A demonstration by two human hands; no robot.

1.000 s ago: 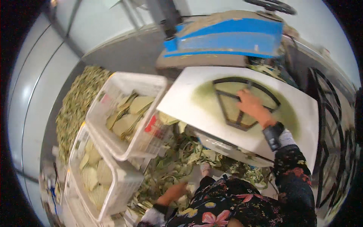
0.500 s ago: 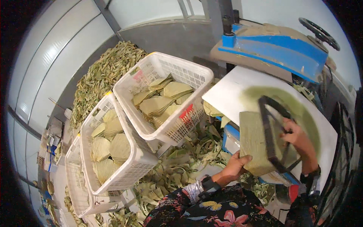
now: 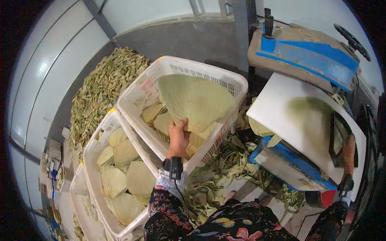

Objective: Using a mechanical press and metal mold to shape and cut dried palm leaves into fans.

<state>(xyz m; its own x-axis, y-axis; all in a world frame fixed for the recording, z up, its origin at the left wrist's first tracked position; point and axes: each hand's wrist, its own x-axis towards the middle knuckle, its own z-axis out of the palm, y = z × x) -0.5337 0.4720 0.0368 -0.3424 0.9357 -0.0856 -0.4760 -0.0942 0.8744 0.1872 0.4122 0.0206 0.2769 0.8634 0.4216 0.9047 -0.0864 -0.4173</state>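
Note:
Pinched by its narrow end in my left hand (image 3: 178, 136) is a stack of cut, pale green dried leaves (image 3: 197, 100), shaped like a fan. It hangs over the far white plastic basket (image 3: 241, 86), where other leaf stacks (image 3: 164, 122) lie. My right hand (image 3: 349, 149) is closed around the side of a black cutting frame (image 3: 333, 146), which stands toward the right side of the white board (image 3: 273, 100). A green stain marks the board's middle. The fingers of the right hand are partly hidden by the frame and wrist.
A blue press machine (image 3: 309, 58) with a black handwheel (image 3: 352, 42) rises behind the board. A second white basket (image 3: 155, 168) holds more leaf stacks. Leaf scraps (image 3: 225, 164) cover the floor between baskets and machine; a large leaf heap (image 3: 106, 88) leans at the back wall.
The leaf stack has left the board and swung leftward over the far basket in my left hand. My right hand has moved the black frame toward the board's right side.

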